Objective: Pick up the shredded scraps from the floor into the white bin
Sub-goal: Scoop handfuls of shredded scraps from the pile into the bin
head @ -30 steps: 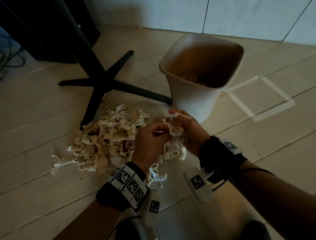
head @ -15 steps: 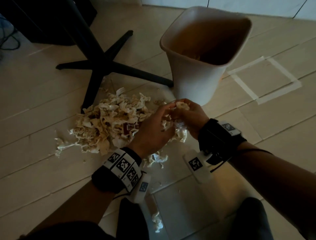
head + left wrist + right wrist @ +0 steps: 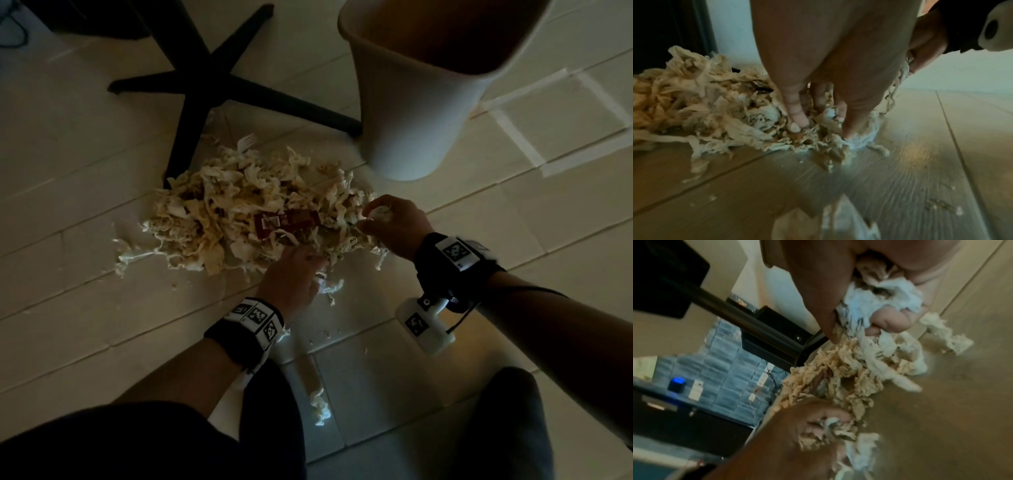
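Note:
A heap of pale shredded scraps [image 3: 233, 212] lies on the wooden floor, with a reddish wrapper [image 3: 286, 221] on top. My left hand [image 3: 294, 270] reaches into the heap's near edge, its fingers [image 3: 797, 116] dug into the scraps and curling around a clump. At the heap's right end my right hand [image 3: 390, 222] grips a wad of white and tan scraps [image 3: 879, 301]. The white bin [image 3: 418, 102] stands upright just beyond my right hand, its mouth open.
A black chair base [image 3: 205, 89] with spreading legs stands behind the heap, one leg running to the bin's foot. A white plastic fork [image 3: 245, 142] lies at the heap's far edge. A loose scrap [image 3: 320, 406] lies between my knees. White tape [image 3: 513, 133] marks the floor right of the bin.
My hands have separated: the left dropped from the right hand's wad down to the heap's near edge. The right hand lowered with its wad. The view tilted down.

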The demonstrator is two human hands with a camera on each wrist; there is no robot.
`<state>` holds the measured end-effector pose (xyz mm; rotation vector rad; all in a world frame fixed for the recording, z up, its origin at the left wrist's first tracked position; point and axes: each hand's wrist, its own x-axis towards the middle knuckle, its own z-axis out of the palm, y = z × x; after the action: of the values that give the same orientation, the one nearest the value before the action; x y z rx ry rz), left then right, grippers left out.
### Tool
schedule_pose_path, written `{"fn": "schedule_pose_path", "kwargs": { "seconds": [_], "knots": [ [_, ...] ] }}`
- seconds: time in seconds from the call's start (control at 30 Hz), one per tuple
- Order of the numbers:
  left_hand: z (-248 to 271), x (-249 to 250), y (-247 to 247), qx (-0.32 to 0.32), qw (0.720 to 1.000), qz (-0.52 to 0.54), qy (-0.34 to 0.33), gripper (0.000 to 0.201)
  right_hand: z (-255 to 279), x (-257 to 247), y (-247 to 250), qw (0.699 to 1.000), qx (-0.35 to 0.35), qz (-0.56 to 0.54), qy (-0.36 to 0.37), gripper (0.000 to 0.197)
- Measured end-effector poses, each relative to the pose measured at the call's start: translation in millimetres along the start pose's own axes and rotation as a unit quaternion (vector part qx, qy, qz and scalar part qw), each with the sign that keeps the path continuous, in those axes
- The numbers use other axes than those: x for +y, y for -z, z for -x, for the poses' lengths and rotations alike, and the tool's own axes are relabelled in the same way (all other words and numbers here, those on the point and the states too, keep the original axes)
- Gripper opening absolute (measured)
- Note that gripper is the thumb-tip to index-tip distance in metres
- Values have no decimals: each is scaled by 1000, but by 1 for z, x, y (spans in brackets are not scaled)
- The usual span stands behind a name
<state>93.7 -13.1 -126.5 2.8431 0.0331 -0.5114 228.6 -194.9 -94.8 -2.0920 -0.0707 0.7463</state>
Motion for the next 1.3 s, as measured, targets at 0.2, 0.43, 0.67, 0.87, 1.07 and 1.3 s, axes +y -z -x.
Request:
{"fn": "schedule_pose_path", "kwargs": {
  "seconds": [0.2, 0.43, 0.67, 0.87, 1.07, 1.3],
  "knots": [
    [-5, -8, 1, 80, 995, 52, -40, 15, -10, 15, -8, 979, 6, 200, 44, 60],
    [31, -8, 3, -85, 992, -89, -27, 67, -25, 35, -10, 924, -32, 376, 56, 86],
    [64, -28, -24, -99, 992, -55, -60, 88, -26, 40, -13, 932, -33, 353, 78, 41],
    [52, -35, -26, 8, 996, 51, -67, 36, -19, 30, -17, 961, -38, 262, 81, 31],
    [34, -16, 2, 75, 965, 249, 18, 20, 0, 15, -16, 982, -46, 141, 115, 26],
    [13, 17, 46, 170, 882, 437, 58, 24, 3, 3, -14, 997, -60, 16, 44, 16]
  ]
}}
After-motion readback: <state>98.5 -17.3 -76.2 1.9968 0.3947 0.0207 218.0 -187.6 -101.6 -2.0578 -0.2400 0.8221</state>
